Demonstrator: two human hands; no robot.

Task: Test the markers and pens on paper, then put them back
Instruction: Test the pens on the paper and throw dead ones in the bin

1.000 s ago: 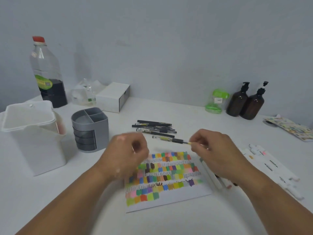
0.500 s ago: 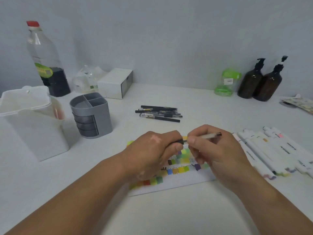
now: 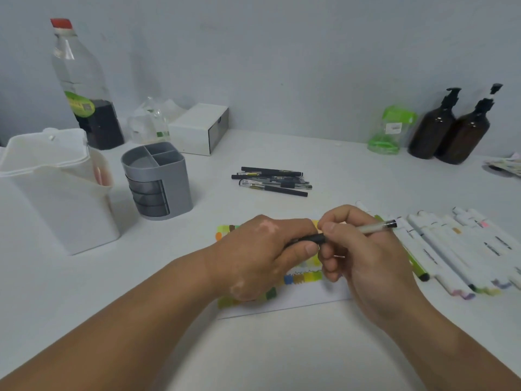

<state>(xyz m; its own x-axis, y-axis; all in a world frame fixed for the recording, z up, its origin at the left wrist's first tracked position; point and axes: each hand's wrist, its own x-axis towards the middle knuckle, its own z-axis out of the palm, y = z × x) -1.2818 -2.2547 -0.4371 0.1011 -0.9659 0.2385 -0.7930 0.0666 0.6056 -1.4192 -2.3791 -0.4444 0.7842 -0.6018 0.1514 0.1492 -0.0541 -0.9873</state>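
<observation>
Single head-worn view, forward and down, close over the white table (image 3: 282, 348) toward the wall

Both forearms enter from the bottom corners of the frame and converge just right of centre. The left hand (image 3: 262, 255) lies palm-down, knuckles up, its thumb and curled fingers pinched closed around a thin dark end. The right hand (image 3: 363, 258) meets it thumb to thumb, fingers curled inward and closed on the same slender shaft, which sticks out to the right past its knuckles.

Pens (image 3: 273, 181) behind paper (image 3: 296, 303), markers (image 3: 456, 249) right.
</observation>
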